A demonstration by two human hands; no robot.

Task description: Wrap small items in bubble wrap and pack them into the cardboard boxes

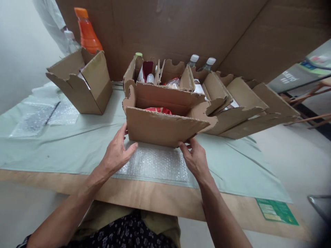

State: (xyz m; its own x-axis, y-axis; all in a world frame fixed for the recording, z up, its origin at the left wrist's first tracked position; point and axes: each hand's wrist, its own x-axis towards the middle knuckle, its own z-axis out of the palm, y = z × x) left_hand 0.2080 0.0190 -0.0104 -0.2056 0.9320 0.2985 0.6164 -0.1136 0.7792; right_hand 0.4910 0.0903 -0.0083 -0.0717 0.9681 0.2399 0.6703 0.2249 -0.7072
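An open-topped cardboard box (165, 129) with notched side edges stands in the middle of the table, a red package (159, 110) inside it. My left hand (117, 151) is against the box's left side, fingertips partly hidden behind it and thumb stretched out near the front bottom edge. At the lower right corner, my right hand (193, 156) grips the box with thumb in front and fingers around the side. A sheet of bubble wrap (157, 163) lies on the cloth between my hands, just in front of the box.
Behind stand several more cardboard boxes (238, 119) with packages and white-capped bottles (193, 60). Another box (100, 93) at left has an orange bottle (88, 32) by it. Bubble wrap (36, 115) lies at left on the pale green cloth (77, 151). A large cardboard panel (160, 27) rises behind.
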